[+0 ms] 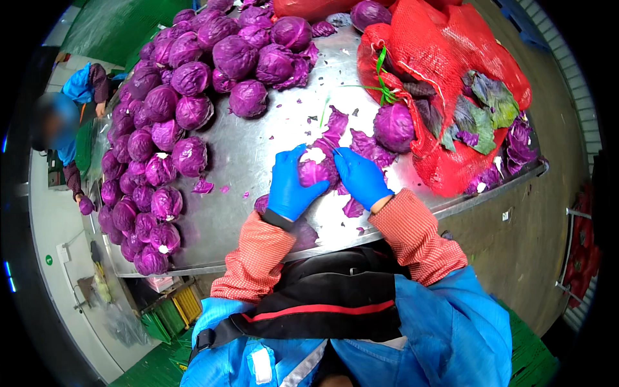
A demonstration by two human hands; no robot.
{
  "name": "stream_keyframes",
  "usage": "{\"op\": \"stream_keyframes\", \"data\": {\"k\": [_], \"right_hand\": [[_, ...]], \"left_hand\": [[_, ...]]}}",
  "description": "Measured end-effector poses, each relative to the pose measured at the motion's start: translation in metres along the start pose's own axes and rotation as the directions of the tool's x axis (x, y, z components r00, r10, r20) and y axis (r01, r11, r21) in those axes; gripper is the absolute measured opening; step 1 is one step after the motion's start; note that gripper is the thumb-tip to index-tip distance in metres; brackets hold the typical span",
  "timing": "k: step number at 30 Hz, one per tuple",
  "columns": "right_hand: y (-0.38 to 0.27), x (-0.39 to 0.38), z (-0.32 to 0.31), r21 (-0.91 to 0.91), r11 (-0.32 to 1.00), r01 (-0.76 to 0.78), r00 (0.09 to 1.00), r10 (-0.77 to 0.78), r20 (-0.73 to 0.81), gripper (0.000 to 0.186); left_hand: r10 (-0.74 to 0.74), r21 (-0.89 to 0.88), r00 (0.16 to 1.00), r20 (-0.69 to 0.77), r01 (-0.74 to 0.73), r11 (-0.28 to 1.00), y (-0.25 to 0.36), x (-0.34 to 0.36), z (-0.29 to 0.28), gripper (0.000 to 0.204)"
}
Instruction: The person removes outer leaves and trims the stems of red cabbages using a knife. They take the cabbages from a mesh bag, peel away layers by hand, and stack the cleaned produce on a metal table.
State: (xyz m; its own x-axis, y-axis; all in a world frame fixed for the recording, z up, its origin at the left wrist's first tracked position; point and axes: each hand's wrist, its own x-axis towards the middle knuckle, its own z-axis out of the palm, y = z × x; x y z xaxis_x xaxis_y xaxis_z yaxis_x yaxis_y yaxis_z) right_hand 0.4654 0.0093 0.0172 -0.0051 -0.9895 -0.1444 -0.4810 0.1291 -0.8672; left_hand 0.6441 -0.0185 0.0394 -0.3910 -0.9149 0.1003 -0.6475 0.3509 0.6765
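Observation:
A red cabbage (313,173) with a pale cut patch is between my hands, over the metal table. My blue-gloved left hand (288,186) grips it from the left, thumb along its near side. On its right, my gloved right hand (362,178) pinches an outer leaf at the cabbage's edge. Loose purple leaves (369,148) and scraps lie around both hands. Just beyond my right hand, a whole red cabbage (394,128) rests against an open red mesh sack (445,169).
A large heap of red cabbages (191,79) covers the table's left side. Wilted green leaves (480,122) lie on the sack. At the far left a co-worker's hand (78,196) is by a small cabbage. The metal table's (242,240) near edge runs before my waist.

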Motion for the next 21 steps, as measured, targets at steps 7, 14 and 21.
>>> {"op": "stream_keyframes", "data": {"k": [7, 14, 21], "right_hand": [[-0.016, -0.048, -0.017, -0.496, 0.845, 0.200, 0.969, -0.244, -0.025, 0.008], [0.012, -0.031, -0.012, -0.598, 0.795, 0.101, 0.987, -0.157, -0.042, 0.009], [0.004, 0.013, -0.025, -0.458, 0.888, 0.050, 0.992, -0.098, -0.081, 0.025]], "left_hand": [[-0.166, 0.189, 0.986, 0.002, 0.163, 0.968, 0.025, 0.002, 0.014, 0.088], [-0.166, 0.115, 0.986, -0.004, 0.165, 0.980, 0.026, 0.003, 0.031, 0.091], [-0.147, 0.045, 0.989, 0.005, 0.147, 0.988, 0.018, -0.008, 0.028, 0.095]]}}
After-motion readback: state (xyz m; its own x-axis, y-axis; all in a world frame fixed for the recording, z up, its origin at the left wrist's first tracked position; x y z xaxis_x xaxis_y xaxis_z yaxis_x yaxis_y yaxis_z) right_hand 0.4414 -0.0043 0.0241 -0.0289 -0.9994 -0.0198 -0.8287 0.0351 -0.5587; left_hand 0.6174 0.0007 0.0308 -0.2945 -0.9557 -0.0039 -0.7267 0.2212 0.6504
